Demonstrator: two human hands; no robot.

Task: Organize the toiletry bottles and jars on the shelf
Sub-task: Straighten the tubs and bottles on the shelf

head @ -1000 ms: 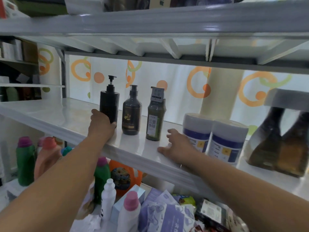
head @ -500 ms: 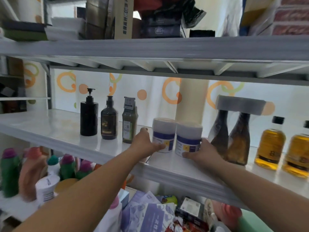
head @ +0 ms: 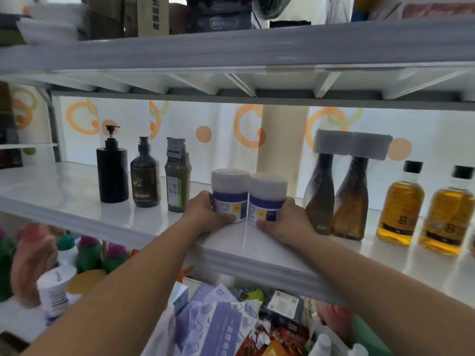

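Observation:
Two white jars with purple labels stand side by side, touching, at the middle of the white shelf point(head: 64, 191). My left hand point(head: 205, 214) grips the left jar point(head: 228, 194) from its left side. My right hand point(head: 288, 222) grips the right jar point(head: 266, 196) from its right side. Left of the jars stand a black pump bottle point(head: 112, 170), a dark brown pump bottle point(head: 145, 178) and an olive-green bottle point(head: 177, 183) in a row. Right of the jars stand two wrapped dark bottles point(head: 336, 196) under a grey cap block, then two amber bottles point(head: 421, 209).
Another shelf point(head: 231, 55) hangs close overhead, loaded with boxes. Below the shelf stand coloured detergent bottles point(head: 90, 253) at the left and purple packets point(head: 213, 325) with other goods in the middle. A patterned curtain backs the shelf.
My left hand left the black pump bottle and moved right to the left jar. My right hand shifted from the left jar to the right jar's far side. The view panned right.

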